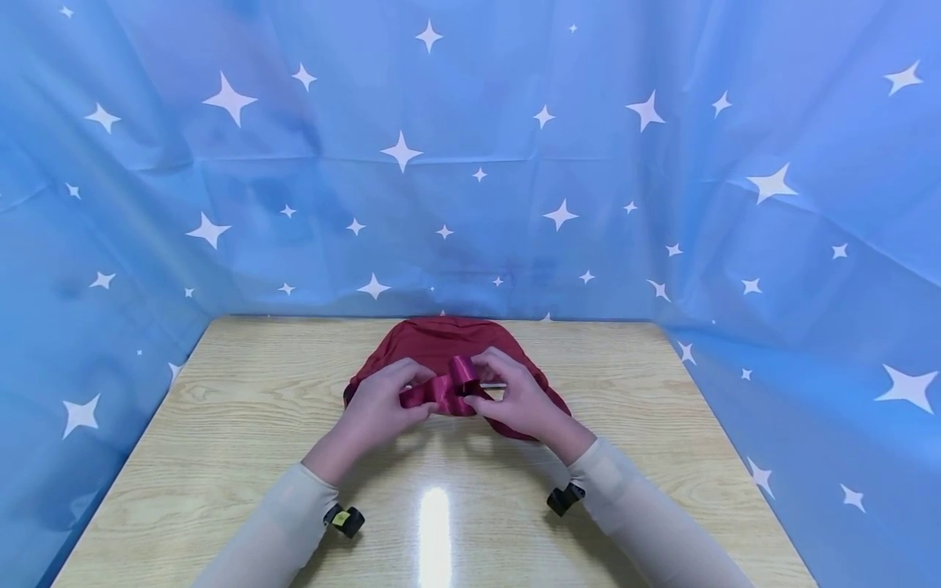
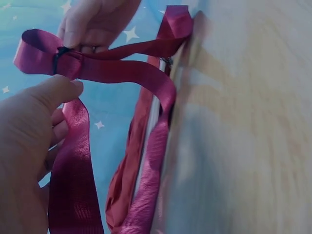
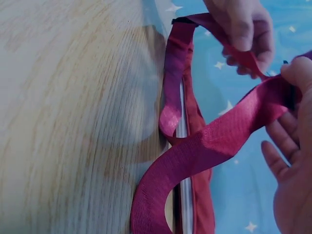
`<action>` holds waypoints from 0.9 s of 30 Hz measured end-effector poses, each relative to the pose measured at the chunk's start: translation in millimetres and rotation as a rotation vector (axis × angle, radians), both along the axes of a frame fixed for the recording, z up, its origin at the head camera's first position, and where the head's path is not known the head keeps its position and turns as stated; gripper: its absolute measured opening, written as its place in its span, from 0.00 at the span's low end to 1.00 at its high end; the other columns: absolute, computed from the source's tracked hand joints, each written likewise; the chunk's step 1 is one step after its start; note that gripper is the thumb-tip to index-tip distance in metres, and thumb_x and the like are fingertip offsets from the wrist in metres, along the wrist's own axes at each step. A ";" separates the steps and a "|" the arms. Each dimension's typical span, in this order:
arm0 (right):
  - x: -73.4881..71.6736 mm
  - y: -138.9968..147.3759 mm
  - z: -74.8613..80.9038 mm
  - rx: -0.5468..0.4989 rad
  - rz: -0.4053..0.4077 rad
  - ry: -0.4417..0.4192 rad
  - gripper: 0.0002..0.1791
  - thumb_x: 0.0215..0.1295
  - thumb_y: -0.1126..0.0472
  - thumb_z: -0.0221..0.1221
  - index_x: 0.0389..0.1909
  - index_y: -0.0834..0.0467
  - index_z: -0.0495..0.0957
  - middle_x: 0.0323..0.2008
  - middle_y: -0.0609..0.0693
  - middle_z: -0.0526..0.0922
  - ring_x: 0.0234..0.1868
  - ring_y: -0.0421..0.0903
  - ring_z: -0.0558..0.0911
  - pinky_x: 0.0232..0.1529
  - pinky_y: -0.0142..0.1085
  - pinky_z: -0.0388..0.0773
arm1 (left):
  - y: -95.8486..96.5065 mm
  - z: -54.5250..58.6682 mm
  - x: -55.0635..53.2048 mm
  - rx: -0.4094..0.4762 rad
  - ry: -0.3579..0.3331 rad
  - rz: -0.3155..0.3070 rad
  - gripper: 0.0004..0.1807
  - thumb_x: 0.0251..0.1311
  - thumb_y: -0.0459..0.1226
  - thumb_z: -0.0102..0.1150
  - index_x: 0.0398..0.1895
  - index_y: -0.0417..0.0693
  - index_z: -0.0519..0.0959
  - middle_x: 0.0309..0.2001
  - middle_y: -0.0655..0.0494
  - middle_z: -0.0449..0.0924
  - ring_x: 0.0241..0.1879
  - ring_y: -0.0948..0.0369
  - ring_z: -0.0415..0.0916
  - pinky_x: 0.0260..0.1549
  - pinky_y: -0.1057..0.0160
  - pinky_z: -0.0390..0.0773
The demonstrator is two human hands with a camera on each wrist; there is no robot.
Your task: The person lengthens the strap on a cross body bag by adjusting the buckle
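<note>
- Strap (image 2: pixel 122 70): magenta webbing, looped and twisted between the two hands at the near edge of the red bag (image 1: pixel 456 339), which lies at the far side of the worktop (image 1: pixel 647 392).
- Left hand (image 1: pixel 382 400): pinches the strap, thumb against fingers.
- Right hand (image 1: pixel 518 400): pinches it beside a black slider (image 2: pixel 57 61).
- Handling (judged by its sheen and free curl): light, pliable, slightly slippery, hardly fragile; best held flat across its width, close to the slider.

We see a wood-grained table (image 1: pixel 184 457), a blue star-patterned curtain (image 1: pixel 470 196) behind it and along both its sides, and white glare (image 1: pixel 434 535) on its top.
</note>
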State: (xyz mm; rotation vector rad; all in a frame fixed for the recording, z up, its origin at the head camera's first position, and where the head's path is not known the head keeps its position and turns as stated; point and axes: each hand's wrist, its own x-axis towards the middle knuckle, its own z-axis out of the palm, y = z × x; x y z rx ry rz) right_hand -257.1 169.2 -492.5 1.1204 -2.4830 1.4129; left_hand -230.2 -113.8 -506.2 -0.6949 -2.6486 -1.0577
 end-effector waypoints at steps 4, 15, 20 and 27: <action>-0.7 -0.2 -1.2 -0.015 0.018 -0.011 0.25 0.68 0.64 0.76 0.63 0.49 0.81 0.50 0.44 0.82 0.47 0.44 0.85 0.53 0.56 0.88 | 3.7 4.7 -0.7 0.075 0.010 -0.032 0.23 0.60 0.42 0.85 0.57 0.58 0.87 0.50 0.70 0.82 0.44 0.65 0.79 0.44 0.59 0.83; 0.5 0.9 -0.5 -0.068 -0.054 -0.016 0.28 0.66 0.67 0.78 0.64 0.52 0.81 0.51 0.47 0.84 0.46 0.53 0.87 0.53 0.59 0.87 | 5.2 4.1 -2.0 0.107 -0.023 -0.037 0.23 0.61 0.42 0.85 0.57 0.59 0.86 0.49 0.68 0.82 0.45 0.64 0.79 0.45 0.57 0.83; 3.3 -2.4 3.3 -0.073 -0.060 -0.011 0.27 0.64 0.72 0.77 0.62 0.58 0.81 0.50 0.51 0.84 0.45 0.52 0.88 0.53 0.58 0.88 | 9.7 3.8 -2.0 0.036 -0.001 -0.045 0.25 0.61 0.43 0.85 0.60 0.57 0.86 0.49 0.67 0.82 0.44 0.64 0.79 0.45 0.57 0.84; 19.8 -9.1 29.9 -0.112 -0.006 0.002 0.22 0.66 0.74 0.75 0.58 0.60 0.81 0.47 0.52 0.84 0.46 0.47 0.89 0.53 0.57 0.88 | 17.4 4.5 -3.8 -0.044 0.048 -0.048 0.25 0.59 0.45 0.86 0.58 0.54 0.87 0.47 0.65 0.83 0.46 0.63 0.82 0.49 0.56 0.85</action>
